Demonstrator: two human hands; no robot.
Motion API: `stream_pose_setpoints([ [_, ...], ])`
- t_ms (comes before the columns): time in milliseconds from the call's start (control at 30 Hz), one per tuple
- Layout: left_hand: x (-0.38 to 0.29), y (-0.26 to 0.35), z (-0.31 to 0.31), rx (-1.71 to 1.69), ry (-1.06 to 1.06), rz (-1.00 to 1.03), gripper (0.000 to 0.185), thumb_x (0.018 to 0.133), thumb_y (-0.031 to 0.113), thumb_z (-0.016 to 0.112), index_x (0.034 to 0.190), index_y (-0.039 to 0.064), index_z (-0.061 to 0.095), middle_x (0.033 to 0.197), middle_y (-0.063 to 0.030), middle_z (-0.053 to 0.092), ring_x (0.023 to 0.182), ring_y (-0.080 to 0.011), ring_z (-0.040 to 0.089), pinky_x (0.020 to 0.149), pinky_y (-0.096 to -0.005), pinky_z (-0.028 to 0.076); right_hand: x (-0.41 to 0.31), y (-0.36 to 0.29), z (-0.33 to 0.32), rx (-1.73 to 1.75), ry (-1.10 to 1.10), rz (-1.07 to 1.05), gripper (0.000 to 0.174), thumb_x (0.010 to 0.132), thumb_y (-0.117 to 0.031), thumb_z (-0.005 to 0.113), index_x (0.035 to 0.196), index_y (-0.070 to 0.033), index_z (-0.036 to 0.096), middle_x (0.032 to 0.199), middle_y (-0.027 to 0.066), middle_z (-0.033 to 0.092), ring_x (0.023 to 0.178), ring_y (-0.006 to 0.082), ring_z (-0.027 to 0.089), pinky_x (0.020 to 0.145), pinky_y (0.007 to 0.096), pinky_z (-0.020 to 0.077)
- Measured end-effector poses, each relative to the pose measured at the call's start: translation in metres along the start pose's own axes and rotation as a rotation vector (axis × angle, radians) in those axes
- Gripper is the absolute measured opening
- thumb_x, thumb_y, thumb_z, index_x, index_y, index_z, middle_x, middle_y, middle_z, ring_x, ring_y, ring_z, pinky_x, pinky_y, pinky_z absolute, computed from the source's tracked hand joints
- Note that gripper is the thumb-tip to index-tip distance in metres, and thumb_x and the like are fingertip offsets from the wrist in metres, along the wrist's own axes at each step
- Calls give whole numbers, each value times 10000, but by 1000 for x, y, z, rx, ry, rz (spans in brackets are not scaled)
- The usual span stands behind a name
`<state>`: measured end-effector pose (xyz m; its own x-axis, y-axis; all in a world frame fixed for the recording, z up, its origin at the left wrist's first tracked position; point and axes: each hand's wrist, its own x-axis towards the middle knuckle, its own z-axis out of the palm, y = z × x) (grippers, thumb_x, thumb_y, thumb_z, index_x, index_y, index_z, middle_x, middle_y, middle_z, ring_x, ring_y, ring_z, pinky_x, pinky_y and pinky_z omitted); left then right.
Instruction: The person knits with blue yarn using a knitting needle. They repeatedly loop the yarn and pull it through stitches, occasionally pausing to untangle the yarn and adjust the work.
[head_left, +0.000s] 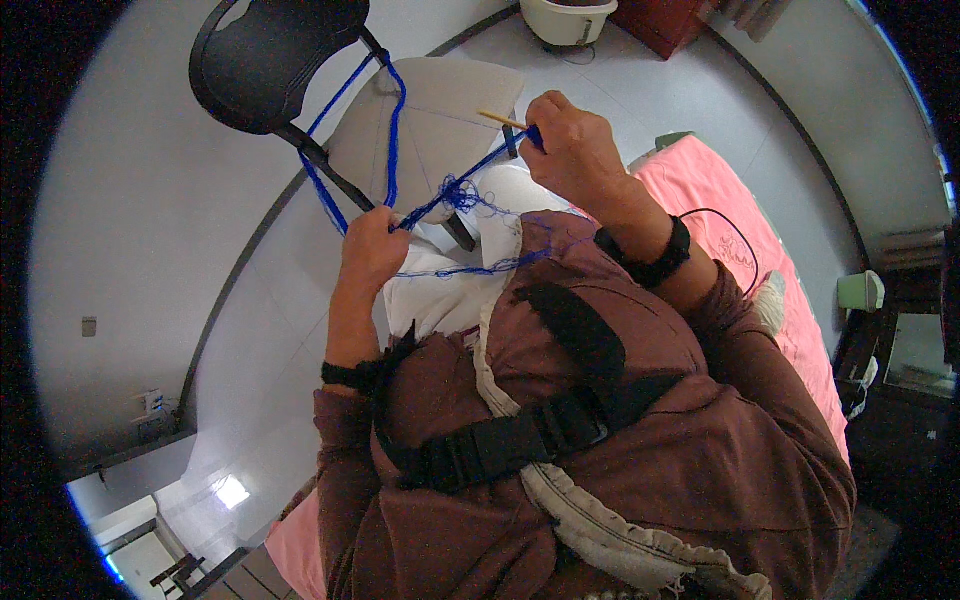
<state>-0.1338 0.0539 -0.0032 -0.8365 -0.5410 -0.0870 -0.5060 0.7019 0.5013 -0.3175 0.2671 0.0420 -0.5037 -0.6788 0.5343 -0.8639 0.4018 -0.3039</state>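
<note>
Blue yarn (394, 142) loops over the frame of a black-backed chair (255, 67) and runs down to my left hand (375, 247), whose fingers are closed around the strands. From there a bundle stretches up to the right, with a loose tangle of yarn (457, 193) partway along. My right hand (574, 142) grips the bundle's other end, where some yarn is gathered at the fingers. A thin wooden stick (501, 118) pokes out of that same fist to the left. Looser strands (487, 268) sag across my lap.
The chair's beige seat (442, 97) faces me, close to a wall. At my right lies a pink cover (720, 195) with a black cord (739, 232) and a pale yarn ball (769, 304). A white bin-like container (568, 22) stands on the tiled floor beyond.
</note>
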Motion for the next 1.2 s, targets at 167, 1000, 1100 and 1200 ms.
stream_pose_setpoints([
  [167, 4, -12, 5, 35, 7, 9, 194, 699, 143, 603, 820, -9, 617, 842, -253, 628, 817, -425, 600, 701, -459, 466, -4, 6, 14, -125, -38, 58, 165, 763, -140, 608, 797, 7, 541, 835, 161, 575, 699, 357, 607, 609, 439, 497],
  [1000, -44, 32, -21, -806, -164, -65, 247, 944, 199, 517, 857, -11, 614, 664, -86, 619, 370, -105, 505, 321, -233, 357, -34, 20, -94, 1182, -438, 363, 108, 829, -114, 668, 828, -7, 655, 924, 132, 681, 629, 93, 594, 544, 230, 496],
  [1100, -48, 31, -24, -891, -97, -89, 252, 947, 199, 518, 876, -21, 620, 694, -92, 629, 389, -113, 527, 329, -229, 372, -36, 21, -98, 1399, -425, 257, 104, 804, -110, 682, 817, -10, 654, 989, 183, 676, 623, 108, 596, 534, 229, 494],
  [1200, -51, 34, -25, -952, -11, -123, 255, 949, 195, 520, 931, -34, 630, 764, -104, 648, 430, -124, 555, 341, -228, 390, -39, 21, -102, 1445, -524, 194, 160, 782, -149, 699, 807, 1, 651, 986, 196, 673, 694, 159, 625, 617, 263, 510],
])
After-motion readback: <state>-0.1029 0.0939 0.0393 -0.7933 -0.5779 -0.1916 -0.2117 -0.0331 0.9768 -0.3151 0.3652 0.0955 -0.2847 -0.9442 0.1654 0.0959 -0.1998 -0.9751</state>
